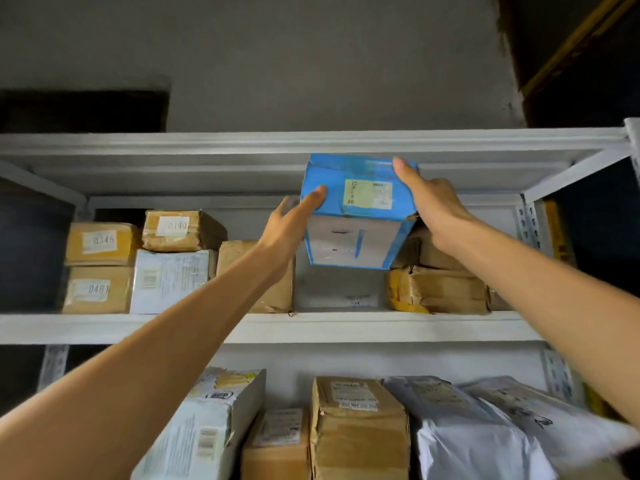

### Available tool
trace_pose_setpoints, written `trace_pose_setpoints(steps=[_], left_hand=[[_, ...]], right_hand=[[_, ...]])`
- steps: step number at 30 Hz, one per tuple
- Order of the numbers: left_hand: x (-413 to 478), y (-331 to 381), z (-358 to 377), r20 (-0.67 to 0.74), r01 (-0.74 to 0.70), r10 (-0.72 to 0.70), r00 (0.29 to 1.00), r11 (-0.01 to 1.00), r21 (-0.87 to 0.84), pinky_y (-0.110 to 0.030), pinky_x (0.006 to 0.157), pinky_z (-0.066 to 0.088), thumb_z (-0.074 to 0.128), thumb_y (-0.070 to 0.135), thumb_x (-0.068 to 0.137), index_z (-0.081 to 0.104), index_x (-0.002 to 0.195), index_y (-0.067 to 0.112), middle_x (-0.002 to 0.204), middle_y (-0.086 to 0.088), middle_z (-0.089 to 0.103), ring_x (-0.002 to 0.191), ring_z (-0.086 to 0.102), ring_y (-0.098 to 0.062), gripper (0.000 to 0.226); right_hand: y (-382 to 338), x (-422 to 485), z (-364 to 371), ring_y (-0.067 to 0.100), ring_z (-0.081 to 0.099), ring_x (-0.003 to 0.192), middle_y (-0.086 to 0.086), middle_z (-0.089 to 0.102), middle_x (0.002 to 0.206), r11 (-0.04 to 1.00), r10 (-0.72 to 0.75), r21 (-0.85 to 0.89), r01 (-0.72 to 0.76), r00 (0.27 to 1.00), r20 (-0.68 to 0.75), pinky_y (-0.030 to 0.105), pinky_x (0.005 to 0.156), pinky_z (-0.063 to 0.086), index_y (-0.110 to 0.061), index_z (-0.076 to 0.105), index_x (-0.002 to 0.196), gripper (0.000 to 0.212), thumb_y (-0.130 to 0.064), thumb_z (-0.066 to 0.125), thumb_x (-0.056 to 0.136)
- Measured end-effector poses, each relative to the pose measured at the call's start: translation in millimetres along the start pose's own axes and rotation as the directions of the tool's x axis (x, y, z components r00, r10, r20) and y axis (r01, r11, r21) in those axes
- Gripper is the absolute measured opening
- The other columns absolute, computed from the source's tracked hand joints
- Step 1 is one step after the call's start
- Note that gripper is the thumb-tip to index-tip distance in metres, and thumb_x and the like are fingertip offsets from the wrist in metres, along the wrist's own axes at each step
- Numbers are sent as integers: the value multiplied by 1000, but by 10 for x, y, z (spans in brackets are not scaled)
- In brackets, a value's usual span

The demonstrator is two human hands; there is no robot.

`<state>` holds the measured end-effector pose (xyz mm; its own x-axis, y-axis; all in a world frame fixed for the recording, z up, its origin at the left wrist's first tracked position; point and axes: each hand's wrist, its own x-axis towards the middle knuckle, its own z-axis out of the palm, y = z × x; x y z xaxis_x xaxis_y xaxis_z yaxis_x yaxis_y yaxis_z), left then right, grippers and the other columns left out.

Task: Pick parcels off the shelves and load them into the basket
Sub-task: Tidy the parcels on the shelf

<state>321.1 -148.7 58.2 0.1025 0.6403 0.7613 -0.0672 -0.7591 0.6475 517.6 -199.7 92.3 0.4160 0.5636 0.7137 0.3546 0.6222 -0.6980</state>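
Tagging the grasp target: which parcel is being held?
The blue box, lifted between left hand and right hand; the rest sit on the shelves.

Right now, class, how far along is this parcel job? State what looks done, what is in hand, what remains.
Done: unclear, since no basket is in view. In hand: the left hand and right hand hold the blue box tilted above the upper shelf. Left: carrying it to the basket, plus the brown parcels on that shelf.
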Motion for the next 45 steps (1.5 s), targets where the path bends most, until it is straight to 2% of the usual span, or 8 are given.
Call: trace_pose_setpoints(steps=[4,9,14,18,22,28,32,45], left_hand=[[11,-62,-66,-36,54,-52,998,998,39,-40,96,50,72,75,51,47,135,11,109,-3,70,99,67,-20,108],[-172,-434,-118,-25,97,-95,995,992,81,-22,69,58,76,27,77,63,112,10,105,-4,70,83,69,-10,40],[-232,-683,-107,-98,42,-15,995,957,288,-23,57,57,79,15,76,49,129,17,106,0,61,90,63,-15,62],[-214,-867,-123,-124,17,35,992,920,391,-29,72,58,81,15,73,54,127,14,111,-1,61,100,60,-16,61],[-189,-995,-103,-95,-31,84,992,889,458,-7,55,45,81,17,74,58,122,13,106,2,63,91,58,-9,54],[-73,-1137,-76,-99,-95,166,981,858,504,-19,63,53,79,21,76,44,138,21,113,-2,62,94,58,-13,71],[-2,-1264,-92,-147,-74,230,962,739,669,-33,81,54,79,34,74,49,135,24,124,-3,54,102,55,-15,69],[21,-1330,-57,-150,-34,261,954,590,807,-22,75,36,72,47,79,45,138,30,120,-3,40,113,38,-18,68]], right_hand=[[44,-41,51,22,67,88,6,71,98,999,-16,40,12,995,100,34,78,50,-10,65,106,55,-60,62,83],[412,-236,74,21,67,84,4,71,90,998,55,19,-63,960,274,40,80,54,-18,63,90,20,-38,61,92],[816,-341,196,24,67,83,17,70,102,999,49,3,-51,972,231,43,83,56,-7,62,88,13,-20,65,91],[1006,-338,244,17,69,85,5,71,96,999,32,-29,-24,953,300,36,78,59,-8,64,103,31,-12,80,77],[1180,-265,280,20,70,87,8,71,97,997,21,-73,1,956,292,37,77,59,-10,65,95,23,-13,80,77],[1375,-126,421,24,70,83,8,72,87,988,-57,-133,80,984,169,45,76,58,-4,68,90,26,-19,83,74],[1442,-69,556,15,64,70,0,66,77,978,-99,-168,127,982,162,30,64,53,-14,61,75,21,-17,82,75],[1553,-25,650,9,59,72,1,64,88,982,-74,-162,97,987,145,24,66,52,-14,61,89,19,-18,78,80]])
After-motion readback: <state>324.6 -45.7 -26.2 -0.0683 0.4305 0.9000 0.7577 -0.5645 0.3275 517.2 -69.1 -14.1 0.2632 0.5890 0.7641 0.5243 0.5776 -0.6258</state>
